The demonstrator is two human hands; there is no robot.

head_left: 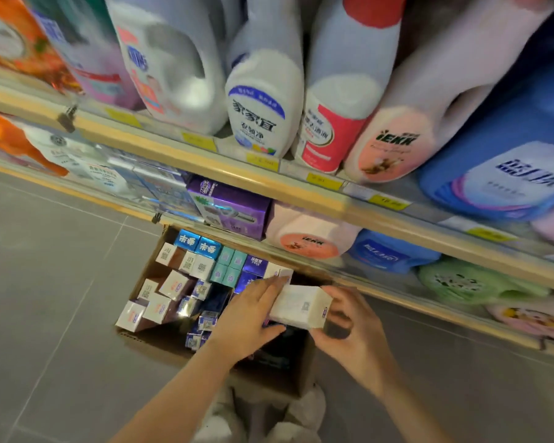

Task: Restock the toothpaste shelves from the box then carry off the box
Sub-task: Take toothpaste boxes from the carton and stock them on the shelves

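Both hands hold one white carton above the open cardboard box on the grey tiled floor. The left hand lies along the carton's left side with fingers stretched forward and thumb tucked under its lower edge. The right hand cups the right end, fingers curled over the top corner and thumb pinching the bottom corner. The carton's long axis runs roughly left to right, tilted slightly down toward the right, with a small blue mark on the right end; its print is too blurred to read. Both forearms reach in from the bottom of the view, the left rising diagonally from lower left.

Inside the box, small cartons stand on end: white ones with printed code squares on the left, two blue ones at the back, teal ones beside them, purple ones near the left fingertips.

The box sits against the shelves, which carry yellow price tags. A white detergent bottle carries large Chinese characters, and a pink bottle reads "iEKK". A purple pack sits on the lower shelf.
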